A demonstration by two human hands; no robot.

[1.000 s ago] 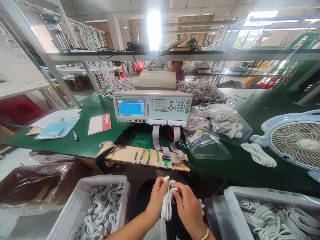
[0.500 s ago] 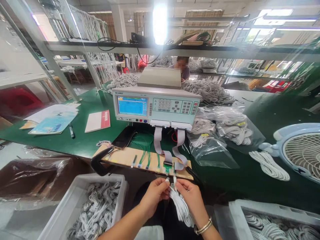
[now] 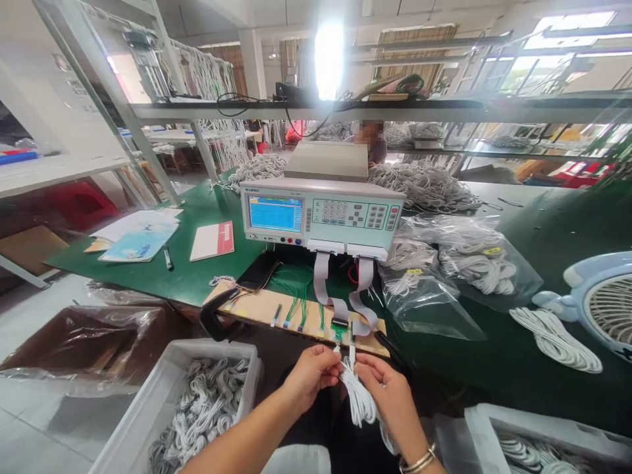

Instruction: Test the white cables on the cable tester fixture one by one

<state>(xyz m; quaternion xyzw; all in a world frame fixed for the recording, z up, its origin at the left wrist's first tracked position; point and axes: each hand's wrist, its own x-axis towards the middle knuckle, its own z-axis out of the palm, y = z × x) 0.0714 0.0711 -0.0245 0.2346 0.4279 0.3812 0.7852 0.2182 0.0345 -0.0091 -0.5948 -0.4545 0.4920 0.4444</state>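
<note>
A bundled white cable [image 3: 359, 398] hangs between my hands in front of the wooden strip [image 3: 264, 313]. My left hand [image 3: 318, 368] is closed, thumb and fingers pinching one white plug of the cable at the small green circuit board [image 3: 340, 330]. My right hand [image 3: 382, 382] is closed on the cable's other plug [image 3: 352, 349], which stands upright at the strip's edge beside the board. Whether either plug is fully seated I cannot tell. Grey ribbon cables [image 3: 323, 280] run from the board area up to the tester [image 3: 323, 214], whose blue screen is lit.
A white bin of cables [image 3: 257, 368] stands at lower left, another bin [image 3: 478, 428] at lower right. Bagged cables [image 3: 498, 276], a loose cable bundle [image 3: 555, 339] and a fan [image 3: 602, 296] occupy the right side. Black clamps [image 3: 210, 319] hold the strip. A person [image 3: 372, 145] is behind the tester.
The view has shifted, so the scene sits slightly right and lower. Both hands keep their hold on the plugs at the strip; the cable bundle hangs a little differently.
</note>
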